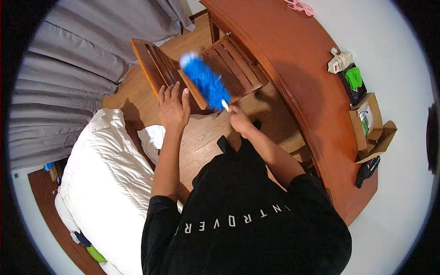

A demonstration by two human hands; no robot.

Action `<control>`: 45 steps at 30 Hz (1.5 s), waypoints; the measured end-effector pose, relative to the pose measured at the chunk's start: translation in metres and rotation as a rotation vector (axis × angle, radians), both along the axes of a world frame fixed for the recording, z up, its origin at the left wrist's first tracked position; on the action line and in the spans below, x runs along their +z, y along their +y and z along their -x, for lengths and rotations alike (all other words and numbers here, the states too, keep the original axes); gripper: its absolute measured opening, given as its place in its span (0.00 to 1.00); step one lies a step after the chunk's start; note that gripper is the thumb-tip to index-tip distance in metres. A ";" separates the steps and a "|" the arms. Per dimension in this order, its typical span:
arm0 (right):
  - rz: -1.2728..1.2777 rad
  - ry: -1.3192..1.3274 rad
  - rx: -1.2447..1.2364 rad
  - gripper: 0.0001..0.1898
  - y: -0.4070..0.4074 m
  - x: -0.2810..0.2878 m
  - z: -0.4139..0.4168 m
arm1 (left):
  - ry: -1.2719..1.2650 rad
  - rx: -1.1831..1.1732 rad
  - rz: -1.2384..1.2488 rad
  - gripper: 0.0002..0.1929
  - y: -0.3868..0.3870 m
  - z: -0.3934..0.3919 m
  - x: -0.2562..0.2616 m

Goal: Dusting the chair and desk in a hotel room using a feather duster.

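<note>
My right hand [239, 120] grips the pale handle of a duster [208, 82] with a blue fluffy head and a whitish tip. The duster is slightly blurred and slants up to the left, over the slatted seat of a wooden chair [235, 65]. My left hand [174, 107] holds nothing; its fingers are spread at the top of the chair's backrest [151, 65]. Whether those fingers touch the wood, I cannot tell.
A long reddish-brown wooden desk [292, 44] runs along the right wall. On it lie a white extension cord [340, 62], a black box [354, 82] with green cloth, and an open cardboard box [367, 127]. At left are a bed with a white quilt [106, 178] and grey curtains [75, 62].
</note>
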State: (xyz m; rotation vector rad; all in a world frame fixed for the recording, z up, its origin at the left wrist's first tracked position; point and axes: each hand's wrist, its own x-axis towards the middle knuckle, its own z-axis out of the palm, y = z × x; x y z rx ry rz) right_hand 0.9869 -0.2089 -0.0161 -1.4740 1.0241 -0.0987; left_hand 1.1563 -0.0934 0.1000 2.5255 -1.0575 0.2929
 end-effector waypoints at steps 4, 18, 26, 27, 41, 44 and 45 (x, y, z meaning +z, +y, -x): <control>0.152 -0.190 -0.017 0.15 -0.005 0.046 -0.049 | 0.027 -0.001 0.022 0.23 0.000 0.001 0.000; 0.207 0.018 0.249 0.16 0.034 0.044 -0.062 | -0.008 0.014 -0.006 0.23 0.001 -0.002 -0.004; -0.142 0.347 0.291 0.14 0.034 -0.014 -0.002 | 0.076 0.011 -0.004 0.22 0.000 0.004 0.007; -0.226 0.353 0.285 0.13 0.029 -0.014 0.001 | 0.076 0.013 -0.003 0.22 0.000 0.004 0.007; 0.277 -0.153 0.176 0.18 0.042 0.044 -0.031 | -0.010 0.007 -0.012 0.21 0.000 0.002 0.002; 0.238 0.032 0.226 0.17 0.038 -0.005 -0.005 | 0.048 -0.009 -0.067 0.23 -0.002 0.006 0.011; 0.227 0.135 0.269 0.17 0.037 -0.014 0.006 | 0.048 -0.007 -0.066 0.23 0.000 0.006 0.011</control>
